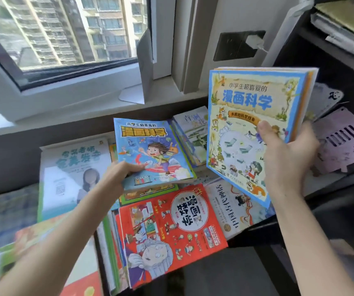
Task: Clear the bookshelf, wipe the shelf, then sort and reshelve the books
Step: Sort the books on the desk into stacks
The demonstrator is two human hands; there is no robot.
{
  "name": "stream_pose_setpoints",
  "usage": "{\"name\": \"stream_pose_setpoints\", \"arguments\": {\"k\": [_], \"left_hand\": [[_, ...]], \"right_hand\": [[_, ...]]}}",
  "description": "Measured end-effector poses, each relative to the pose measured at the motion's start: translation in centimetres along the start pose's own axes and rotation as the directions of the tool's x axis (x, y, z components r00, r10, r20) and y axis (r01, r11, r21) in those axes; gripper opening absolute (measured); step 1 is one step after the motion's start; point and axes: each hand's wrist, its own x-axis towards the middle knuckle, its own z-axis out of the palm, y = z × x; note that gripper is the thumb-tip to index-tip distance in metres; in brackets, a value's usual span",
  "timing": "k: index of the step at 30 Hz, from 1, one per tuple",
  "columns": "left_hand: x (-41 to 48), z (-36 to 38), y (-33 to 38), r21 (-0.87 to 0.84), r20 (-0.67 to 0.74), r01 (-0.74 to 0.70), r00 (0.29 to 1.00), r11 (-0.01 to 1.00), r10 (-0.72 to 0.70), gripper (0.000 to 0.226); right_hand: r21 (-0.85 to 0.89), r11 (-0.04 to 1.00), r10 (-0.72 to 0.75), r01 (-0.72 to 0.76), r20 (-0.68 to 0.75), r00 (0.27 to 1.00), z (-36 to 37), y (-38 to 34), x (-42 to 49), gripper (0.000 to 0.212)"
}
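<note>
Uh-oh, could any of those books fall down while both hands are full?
1. The right hand pinches a bundle of thin books near one lower corner, so the back ones could slide out.
2. The left hand holds the blue comic book only by a corner, so it might droop or slip.
3. The red comic book below tops an uneven stack, and a dropped book might knock it off.
</note>
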Motion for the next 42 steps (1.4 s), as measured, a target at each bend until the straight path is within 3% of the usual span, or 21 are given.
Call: {"name": "stream_pose_setpoints", "arguments": {"k": [5, 10, 14, 17, 19, 21, 24, 27, 30, 31, 34, 35, 38, 42], "left_hand": [[-6.5, -5.1, -5.5, 0.019, -0.086, -0.066, 0.994, 0.998, 0.068, 0.039], [-12.4, -5.4, -11.2, 0.021, -0.033, 0.033, 0.999, 0.999, -0.032, 0.026], [-11.5, -6.4, -14.9, 0.279, -0.119, -0.066, 0.988, 0.958, 0.102, 0.040], [-11.7, -7.5, -16.6, 0.606, -0.111, -0.194, 0.940, 0.771, 0.323, 0.058], [-12.4, -7.9, -18.0, 0.757, 0.053, -0.313, 0.904, 0.573, 0.424, 0.092], [-13.4, -7.9, -19.1, 0.872, 0.216, -0.367, 0.882, 0.323, 0.419, 0.111], [-13.5, -7.6, -19.8, 0.942, 0.266, -0.325, 0.878, 0.088, 0.399, 0.104], [-12.3, -8.4, -19.2, 0.969, 0.214, -0.247, 0.875, 0.020, 0.435, 0.078], [-12.2, -9.7, -18.8, 0.935, 0.353, -0.307, 0.851, -0.176, 0.389, 0.057], [-12.5, -10.3, -18.8, 0.940, 0.339, -0.324, 0.854, -0.106, 0.395, 0.053], [-13.1, -11.9, -19.5, 0.846, 0.224, -0.426, 0.829, 0.319, 0.513, 0.024], [-13.1, -12.3, -20.1, 0.770, 0.175, -0.446, 0.836, 0.457, 0.521, 0.017], [-13.2, -12.6, -21.4, 0.415, 0.026, -0.423, 0.891, 0.806, 0.454, 0.027], [-14.5, -11.7, -20.5, 0.032, 0.002, -0.347, 0.938, 0.937, 0.347, 0.033]], "right_hand": [[-0.001, 0.991, -0.135, 0.137, 0.142, 0.981, 0.6, -1.2, -2.0, 0.023], [0.042, 0.995, -0.098, 0.090, 0.258, 0.961, -0.4, -1.0, -4.8, 0.021], [0.042, 0.999, -0.046, 0.035, 0.311, 0.949, -2.0, -0.7, -7.3, 0.017], [0.036, 0.999, 0.026, -0.040, 0.329, 0.944, -3.1, -0.2, -8.6, 0.019], [0.024, 0.996, 0.077, -0.092, 0.352, 0.933, -3.9, 0.2, -9.3, 0.023], [0.037, 0.984, 0.151, -0.176, 0.369, 0.917, -4.6, 0.6, -9.9, 0.021], [0.069, 0.936, 0.291, -0.346, 0.401, 0.868, -5.3, 1.3, -10.3, 0.024], [0.069, 0.856, 0.437, -0.512, 0.429, 0.791, -6.2, 1.4, -10.4, 0.026], [-0.003, 0.781, 0.554, -0.624, 0.464, 0.691, -7.3, 1.9, -10.2, 0.024], [-0.029, 0.757, 0.583, -0.653, 0.481, 0.654, -7.7, 2.1, -10.1, 0.028], [-0.070, 0.658, 0.652, -0.749, 0.550, 0.522, -8.3, 2.8, -9.6, 0.042], [-0.072, 0.624, 0.668, -0.778, 0.567, 0.483, -8.2, 2.9, -9.6, 0.042], [-0.104, 0.583, 0.699, -0.805, 0.569, 0.433, -6.9, 3.7, -9.8, 0.039], [-0.194, 0.572, 0.722, -0.797, 0.580, 0.377, -2.7, 4.8, -11.4, 0.020]]}}
